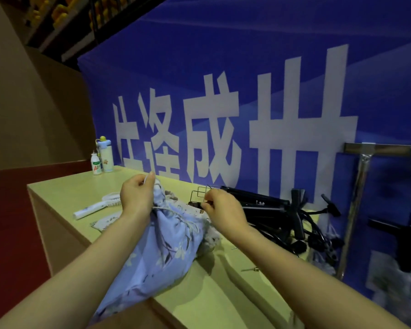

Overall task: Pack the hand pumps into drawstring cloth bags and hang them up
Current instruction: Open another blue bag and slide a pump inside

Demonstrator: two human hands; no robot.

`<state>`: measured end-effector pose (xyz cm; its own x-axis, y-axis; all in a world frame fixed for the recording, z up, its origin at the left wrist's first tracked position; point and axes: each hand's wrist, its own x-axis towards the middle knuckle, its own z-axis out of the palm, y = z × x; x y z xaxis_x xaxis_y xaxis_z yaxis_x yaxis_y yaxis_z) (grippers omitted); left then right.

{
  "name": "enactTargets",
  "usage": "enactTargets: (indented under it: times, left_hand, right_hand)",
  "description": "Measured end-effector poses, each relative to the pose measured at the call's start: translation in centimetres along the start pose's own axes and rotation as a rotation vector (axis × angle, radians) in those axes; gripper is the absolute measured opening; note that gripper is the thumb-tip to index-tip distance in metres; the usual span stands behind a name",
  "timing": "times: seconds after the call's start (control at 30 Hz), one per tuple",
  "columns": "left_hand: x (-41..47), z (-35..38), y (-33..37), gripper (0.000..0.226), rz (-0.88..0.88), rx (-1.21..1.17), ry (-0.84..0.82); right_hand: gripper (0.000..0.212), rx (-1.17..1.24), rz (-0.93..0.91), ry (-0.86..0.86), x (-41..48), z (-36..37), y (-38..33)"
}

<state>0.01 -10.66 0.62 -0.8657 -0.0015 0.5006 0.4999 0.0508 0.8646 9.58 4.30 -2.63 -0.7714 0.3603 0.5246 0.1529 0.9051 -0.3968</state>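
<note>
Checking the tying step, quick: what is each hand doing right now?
Left hand: closed, gripping the gathered neck of the blue floral cloth bag.
Right hand: fingers pinched on something thin, likely the drawstring; cannot tell for sure.

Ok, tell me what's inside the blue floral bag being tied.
The contents can't be seen: the blue floral bag is cinched at its neck, where the left hand grips, while the right hand pulls the cord. It bulges, so something fills it.
</note>
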Motion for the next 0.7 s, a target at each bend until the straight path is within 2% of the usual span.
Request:
enactTargets:
  times: [0.13,0.33,0.4,0.47,0.5,0.6,0.7]
  left_hand:
    - [0.3,1.2,-1.4,0.047,-0.022,-0.03,-0.039]
    - [0.5,1.3,-2.7,0.046,-0.043,0.007,-0.061]
    - [0.3,1.2,-2.8,0.033,-0.053,0.041,-0.041]
    - [0.1,1.2,-2.8,0.01,-0.049,0.082,-0.038]
    - [-0.1,1.1,-2.8,0.007,-0.031,0.097,-0.062]
    - [-0.3,0.9,-2.4,0.028,-0.012,0.082,-0.221]
    - [-0.7,0.7,-1.9,0.041,-0.22,-0.049,-0.387]
  right_hand:
    - [0.039,-0.304,0.087,-0.043,1.1,-0.2,4.3]
    - [0.049,-0.502,0.194,-0.169,2.1,0.9,8.3]
    - [0.049,-0.534,0.21,-0.191,2.3,1.4,8.8]
    - [0.048,-0.552,0.21,-0.177,2.6,1.8,9.0]
    - [0.047,-0.556,0.212,-0.172,2.8,2.0,9.2]
    - [0.047,-0.542,0.248,-0.174,3.0,2.3,9.9]
    - [0.045,-0.554,0.234,-0.15,3.1,2.5,10.5]
